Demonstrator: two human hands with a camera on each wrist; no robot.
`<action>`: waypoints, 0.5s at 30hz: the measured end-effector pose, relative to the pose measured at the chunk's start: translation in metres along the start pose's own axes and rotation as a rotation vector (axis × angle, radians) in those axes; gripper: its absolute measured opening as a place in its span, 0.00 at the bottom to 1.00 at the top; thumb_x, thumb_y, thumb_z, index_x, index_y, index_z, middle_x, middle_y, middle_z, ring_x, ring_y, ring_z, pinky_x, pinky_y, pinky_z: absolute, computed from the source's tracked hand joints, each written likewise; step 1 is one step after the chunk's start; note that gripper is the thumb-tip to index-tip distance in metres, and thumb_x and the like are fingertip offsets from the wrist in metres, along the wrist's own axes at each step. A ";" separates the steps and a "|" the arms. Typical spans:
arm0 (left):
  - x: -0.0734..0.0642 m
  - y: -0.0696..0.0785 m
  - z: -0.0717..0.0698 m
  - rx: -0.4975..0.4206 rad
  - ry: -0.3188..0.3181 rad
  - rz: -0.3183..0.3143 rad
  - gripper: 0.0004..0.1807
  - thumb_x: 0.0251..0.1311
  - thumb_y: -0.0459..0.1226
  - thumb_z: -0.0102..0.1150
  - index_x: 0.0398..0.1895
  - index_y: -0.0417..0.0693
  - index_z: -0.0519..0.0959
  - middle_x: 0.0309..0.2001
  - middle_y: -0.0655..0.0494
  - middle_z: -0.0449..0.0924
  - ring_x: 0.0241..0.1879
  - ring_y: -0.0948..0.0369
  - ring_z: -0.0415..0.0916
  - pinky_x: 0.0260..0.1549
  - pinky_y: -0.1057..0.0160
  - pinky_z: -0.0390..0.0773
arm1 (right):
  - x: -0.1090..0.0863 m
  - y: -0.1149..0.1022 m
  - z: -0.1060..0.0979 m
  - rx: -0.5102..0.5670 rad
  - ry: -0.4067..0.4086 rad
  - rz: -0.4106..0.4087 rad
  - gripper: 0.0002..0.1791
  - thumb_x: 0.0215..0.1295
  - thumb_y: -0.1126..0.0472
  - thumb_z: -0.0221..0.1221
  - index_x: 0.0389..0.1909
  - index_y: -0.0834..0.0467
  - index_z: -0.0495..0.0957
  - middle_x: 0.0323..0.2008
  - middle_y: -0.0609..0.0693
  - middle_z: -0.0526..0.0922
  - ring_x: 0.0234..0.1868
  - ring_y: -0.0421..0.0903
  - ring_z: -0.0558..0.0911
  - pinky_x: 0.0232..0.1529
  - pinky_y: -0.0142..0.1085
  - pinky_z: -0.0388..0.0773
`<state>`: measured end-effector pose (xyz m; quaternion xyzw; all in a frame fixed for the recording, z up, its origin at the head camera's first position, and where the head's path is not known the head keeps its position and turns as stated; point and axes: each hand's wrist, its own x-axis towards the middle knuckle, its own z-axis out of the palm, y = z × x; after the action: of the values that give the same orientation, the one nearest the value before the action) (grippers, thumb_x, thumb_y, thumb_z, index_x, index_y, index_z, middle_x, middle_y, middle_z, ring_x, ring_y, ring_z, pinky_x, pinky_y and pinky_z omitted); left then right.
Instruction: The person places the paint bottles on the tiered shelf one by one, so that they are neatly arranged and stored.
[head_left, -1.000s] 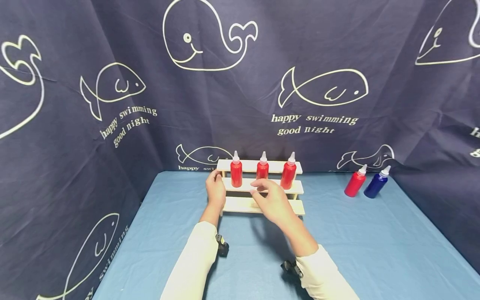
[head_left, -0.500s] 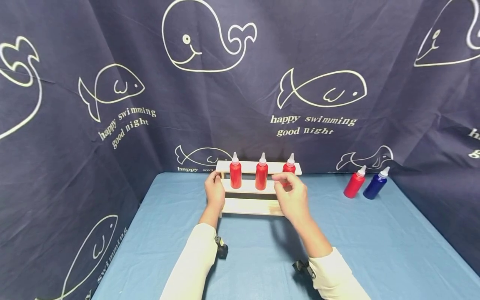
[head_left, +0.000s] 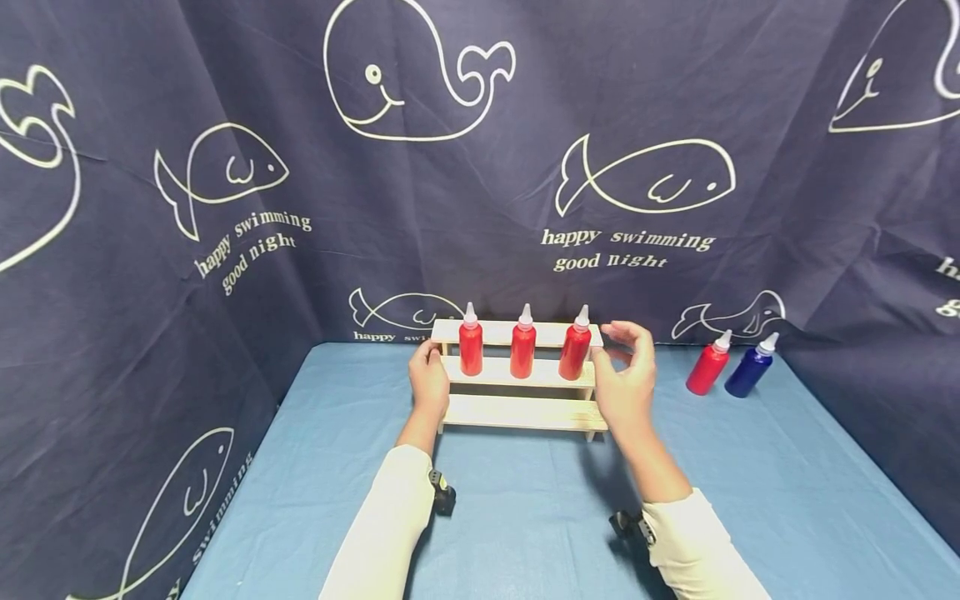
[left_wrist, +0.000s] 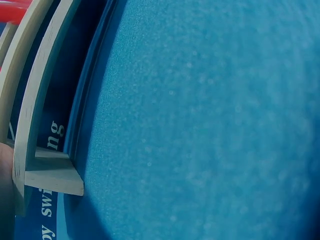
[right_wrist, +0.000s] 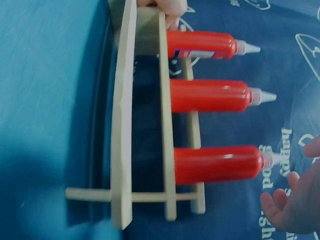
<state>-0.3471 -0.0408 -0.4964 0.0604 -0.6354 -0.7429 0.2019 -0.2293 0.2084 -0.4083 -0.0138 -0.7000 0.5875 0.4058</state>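
A three-tier wooden rack stands on the blue cloth. On its middle step are three upright red squeeze bottles with pale pointed nozzles: the left bottle, the middle bottle and the right bottle. My left hand grips the rack's left end, and its fingers partly hide behind the wood. At the right end, my right hand is raised beside the top step with its fingers loosely bent. In the right wrist view that right hand shows spread fingers near the right bottle's nozzle, holding nothing.
Further right on the cloth stand another red bottle and a dark blue bottle, side by side. A navy curtain printed with whales and fish hangs close behind the rack and along both sides of the table.
My right hand has moved rightward from in front of the middle bottle, past the right bottle, to the rack's right end. My left hand stays at the left end.
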 end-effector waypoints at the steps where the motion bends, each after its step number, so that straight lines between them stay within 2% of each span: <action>1: 0.000 0.001 0.000 0.000 0.000 0.001 0.16 0.72 0.24 0.45 0.52 0.28 0.83 0.52 0.33 0.82 0.55 0.47 0.77 0.61 0.51 0.75 | 0.001 0.002 -0.002 0.004 0.010 0.008 0.24 0.62 0.77 0.59 0.60 0.68 0.74 0.56 0.61 0.83 0.57 0.37 0.78 0.56 0.30 0.75; 6: 0.001 0.003 0.000 -0.011 -0.008 0.014 0.16 0.72 0.24 0.45 0.52 0.27 0.82 0.51 0.32 0.81 0.55 0.47 0.77 0.61 0.50 0.74 | 0.007 0.010 -0.015 -0.004 0.045 0.048 0.28 0.62 0.78 0.58 0.65 0.67 0.70 0.58 0.58 0.82 0.60 0.33 0.77 0.61 0.34 0.71; 12: 0.002 -0.001 0.000 -0.023 -0.008 0.010 0.16 0.72 0.24 0.45 0.52 0.26 0.82 0.53 0.31 0.81 0.57 0.44 0.77 0.63 0.47 0.73 | 0.013 0.021 -0.028 -0.057 0.062 0.070 0.33 0.62 0.76 0.60 0.69 0.65 0.67 0.65 0.54 0.76 0.72 0.44 0.72 0.67 0.39 0.67; 15: 0.003 -0.003 0.000 -0.020 0.001 0.003 0.16 0.73 0.24 0.45 0.53 0.26 0.82 0.54 0.31 0.81 0.59 0.44 0.77 0.65 0.44 0.73 | 0.016 0.028 -0.033 -0.124 0.103 0.078 0.35 0.61 0.73 0.62 0.71 0.63 0.66 0.70 0.53 0.71 0.75 0.46 0.68 0.66 0.34 0.65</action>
<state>-0.3501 -0.0413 -0.4986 0.0577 -0.6280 -0.7488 0.2041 -0.2333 0.2522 -0.4237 -0.0966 -0.7122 0.5568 0.4164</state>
